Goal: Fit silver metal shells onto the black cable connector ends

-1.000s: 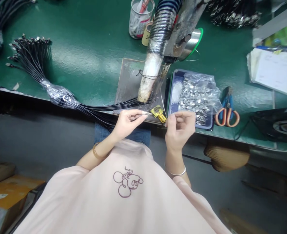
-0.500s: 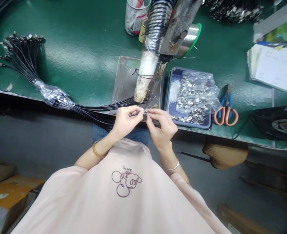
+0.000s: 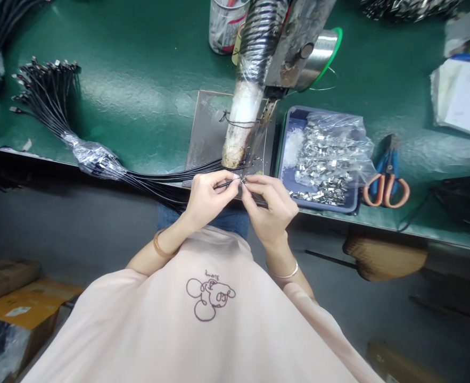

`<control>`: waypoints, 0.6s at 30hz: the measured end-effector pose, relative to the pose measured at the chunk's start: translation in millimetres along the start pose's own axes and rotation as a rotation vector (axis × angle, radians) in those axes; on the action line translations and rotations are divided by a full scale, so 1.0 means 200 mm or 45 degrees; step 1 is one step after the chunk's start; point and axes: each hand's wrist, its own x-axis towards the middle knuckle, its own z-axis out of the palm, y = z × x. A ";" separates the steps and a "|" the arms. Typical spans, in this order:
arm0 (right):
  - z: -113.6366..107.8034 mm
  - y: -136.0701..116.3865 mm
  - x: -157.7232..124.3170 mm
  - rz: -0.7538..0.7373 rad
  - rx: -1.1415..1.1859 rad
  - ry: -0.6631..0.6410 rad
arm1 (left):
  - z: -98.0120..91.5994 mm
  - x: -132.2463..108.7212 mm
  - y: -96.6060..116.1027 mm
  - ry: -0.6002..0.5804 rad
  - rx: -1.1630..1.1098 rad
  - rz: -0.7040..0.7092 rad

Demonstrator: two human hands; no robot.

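Between thumb and forefinger my left hand pinches the end of a black cable. My right hand is closed in a pinch at the cable's tip, its fingertips almost meeting the left ones; what it grips is too small to make out. The other black cables run left from my hands to a plastic-wrapped bundle, whose connector ends fan out on the bench. Just above my fingers hang a foil-wrapped hose and a soldering tip, over a grey plate.
On the right, a blue tray holds small metal connector shells and a plastic bag. Beside it lie orange-handled pliers. A solder wire spool and a cup stand behind. Papers lie far right.
The camera view has shifted slightly, so the tray and pliers appear further right. Both hands keep their pinch at the cable end, with only slight finger movement.
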 end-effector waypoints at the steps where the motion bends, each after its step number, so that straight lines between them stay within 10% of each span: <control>1: 0.00 0.00 0.00 -0.004 0.007 0.000 | 0.00 0.00 0.00 -0.003 0.006 -0.007; 18: -0.01 0.02 0.00 -0.011 -0.038 -0.074 | -0.01 0.00 0.01 -0.065 0.141 -0.074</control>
